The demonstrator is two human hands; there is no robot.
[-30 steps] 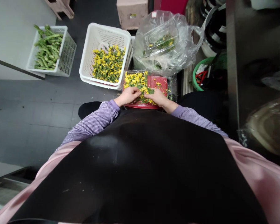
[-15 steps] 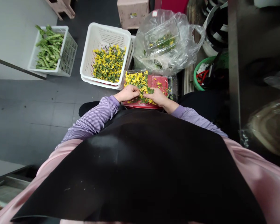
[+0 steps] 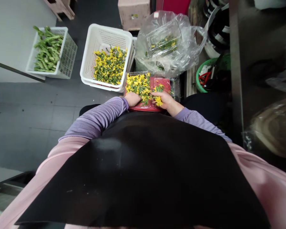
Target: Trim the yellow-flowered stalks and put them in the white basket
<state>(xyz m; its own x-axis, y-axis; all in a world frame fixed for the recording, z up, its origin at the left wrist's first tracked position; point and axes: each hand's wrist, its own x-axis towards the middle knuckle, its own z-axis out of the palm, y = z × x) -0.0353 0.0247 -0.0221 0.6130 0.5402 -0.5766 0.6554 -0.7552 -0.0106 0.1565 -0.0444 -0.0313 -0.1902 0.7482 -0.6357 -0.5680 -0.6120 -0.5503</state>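
Note:
Yellow flowers with green stems [image 3: 137,83] lie heaped on the left part of a red tray [image 3: 165,83] just in front of me. My left hand [image 3: 132,99] is closed at the near left edge of this heap, its fingertips down among the blossoms; what they pinch is hidden. On the other side, my right hand [image 3: 168,102] is closed around a small bunch of yellow flowers [image 3: 158,100], with blossoms poking out beyond the fingers. A few loose petals and stems lie on the tray behind this hand.
A white basket [image 3: 85,54] of yellow flowers stands beyond the tray to the left. Farther left, another basket [image 3: 68,58] holds green stalks [image 3: 47,52]. A clear plastic bag [image 3: 181,60] stands behind the tray. A green tub [image 3: 200,86] and dark counter [image 3: 237,79] flank my right.
My left hand has moved nearer to me and dipped into the heap's edge, apart from my right hand. The bunch in my right hand now shows yellow blossoms instead of green stems.

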